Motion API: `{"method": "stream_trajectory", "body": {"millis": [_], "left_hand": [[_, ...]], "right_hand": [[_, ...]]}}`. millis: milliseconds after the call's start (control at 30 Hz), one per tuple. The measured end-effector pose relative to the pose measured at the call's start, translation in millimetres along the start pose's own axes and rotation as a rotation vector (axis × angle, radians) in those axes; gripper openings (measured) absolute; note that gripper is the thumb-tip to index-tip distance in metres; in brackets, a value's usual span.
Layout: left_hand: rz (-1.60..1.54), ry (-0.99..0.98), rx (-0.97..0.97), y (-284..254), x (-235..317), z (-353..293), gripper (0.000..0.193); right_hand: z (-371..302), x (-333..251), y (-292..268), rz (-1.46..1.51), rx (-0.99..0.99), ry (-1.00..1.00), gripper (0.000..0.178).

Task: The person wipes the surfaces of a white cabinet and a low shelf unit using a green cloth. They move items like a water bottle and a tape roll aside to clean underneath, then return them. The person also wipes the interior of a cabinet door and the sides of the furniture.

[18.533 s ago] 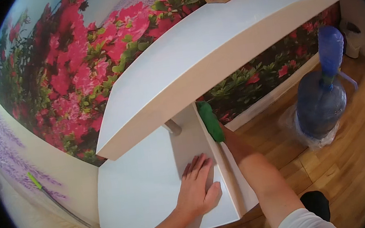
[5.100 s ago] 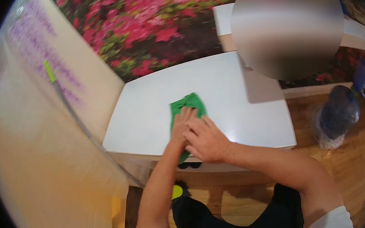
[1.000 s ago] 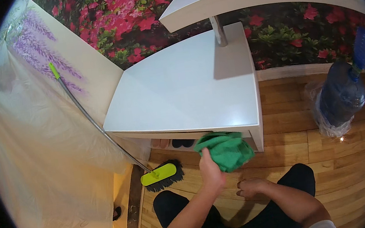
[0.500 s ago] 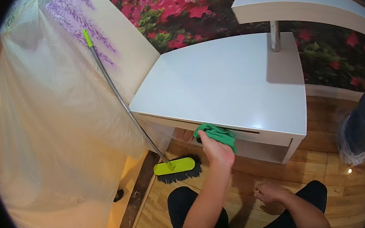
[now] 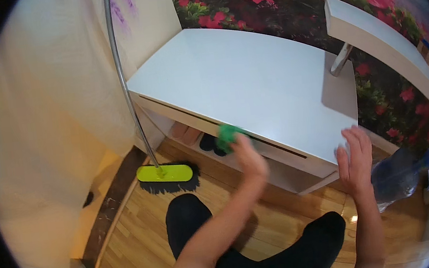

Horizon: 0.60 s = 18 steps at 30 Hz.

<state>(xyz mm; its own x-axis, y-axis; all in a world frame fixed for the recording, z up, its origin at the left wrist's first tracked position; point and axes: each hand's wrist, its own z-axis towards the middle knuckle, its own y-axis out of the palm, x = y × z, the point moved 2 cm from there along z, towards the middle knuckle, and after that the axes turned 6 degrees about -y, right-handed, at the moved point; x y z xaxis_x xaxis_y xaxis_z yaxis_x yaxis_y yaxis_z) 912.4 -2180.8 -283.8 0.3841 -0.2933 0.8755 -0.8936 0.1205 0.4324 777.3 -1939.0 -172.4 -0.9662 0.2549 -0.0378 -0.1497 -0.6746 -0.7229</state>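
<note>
My left hand (image 5: 250,161) is closed on a green cloth (image 5: 228,136), both somewhat blurred. The cloth lies against the front edge of a white cabinet (image 5: 257,87), by the long dark slot of its drawer front. Part of the cloth is hidden behind my fingers. Beside the cabinet's right front corner, my right hand (image 5: 356,163) is raised with its fingers stretched out and holds nothing. Whether its fingertips touch the corner, I cannot tell. Under the drawer, dark rounded footwear (image 5: 207,141) shows on a low shelf, partly behind the cloth.
A broom with a lime-green head (image 5: 169,173) leans at the cabinet's left, near a pale hanging sheet (image 5: 54,120). A curved white shelf (image 5: 388,34) on a metal post (image 5: 342,59) rises at the right. Below it stands a plastic-wrapped dark bundle (image 5: 396,174) on the wooden floor.
My right hand has risen from above my knee to the cabinet's right front corner and opened. The cloth, still in my left hand, has shifted along the drawer front. The view has turned.
</note>
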Motion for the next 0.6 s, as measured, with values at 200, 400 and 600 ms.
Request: {"method": "stream_trajectory", "body": {"millis": [200, 400, 600], "left_hand": [[0.525, 0.523, -0.451, 52, -102, -169, 0.095], [0.646, 0.615, -0.434, 2, -119, -122, 0.095], [0.433, 0.573, -0.051, -18, -68, 4, 0.079]], "right_hand": [[1, 64, 28, 0.225, -0.276, 0.27, 0.046], [6, 36, 36, 0.212, -0.363, 0.248, 0.049], [24, 17, 25, 0.161, -0.543, 0.065, 0.067]]}}
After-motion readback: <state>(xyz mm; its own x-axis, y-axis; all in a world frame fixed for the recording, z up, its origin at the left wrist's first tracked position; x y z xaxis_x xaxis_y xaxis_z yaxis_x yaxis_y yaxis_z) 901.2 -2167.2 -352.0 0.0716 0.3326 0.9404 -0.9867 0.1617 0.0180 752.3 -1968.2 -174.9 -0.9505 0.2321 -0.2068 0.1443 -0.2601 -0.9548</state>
